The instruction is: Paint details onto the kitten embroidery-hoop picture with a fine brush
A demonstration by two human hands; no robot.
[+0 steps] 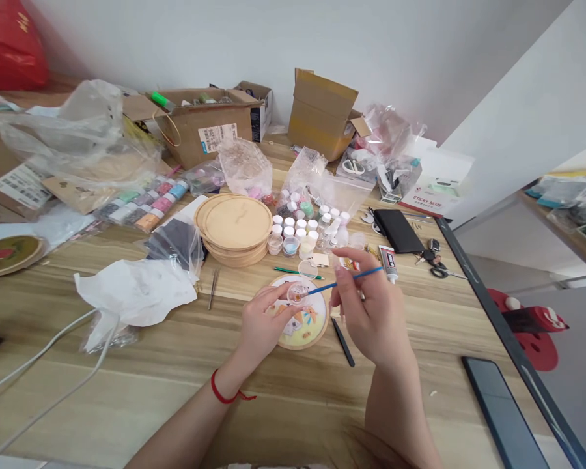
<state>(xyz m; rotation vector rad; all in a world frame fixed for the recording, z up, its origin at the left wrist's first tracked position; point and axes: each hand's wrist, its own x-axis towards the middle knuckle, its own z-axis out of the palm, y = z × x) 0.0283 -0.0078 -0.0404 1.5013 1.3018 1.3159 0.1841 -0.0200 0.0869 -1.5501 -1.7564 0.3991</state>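
Between its fingertips my left hand (264, 319) holds a small clear cup (297, 292) above a round picture plate (305, 331) with yellow and orange shapes. My right hand (368, 306) grips a thin blue brush (344, 281), its tip inside the cup. What the cup contains is too small to make out. Black tweezers (342, 342) lie just right of the plate. Behind it are a green pencil (297, 272) and a round clear lid (308, 269).
Stacked wooden discs (237, 223), several white-lidded jars (300, 225) and cardboard boxes (205, 127) stand behind my hands. Crumpled white paper (137, 290) and white cables (85, 371) lie left. A glue tube (388, 262), black wallet (398, 230) and phone (502, 410) are right.
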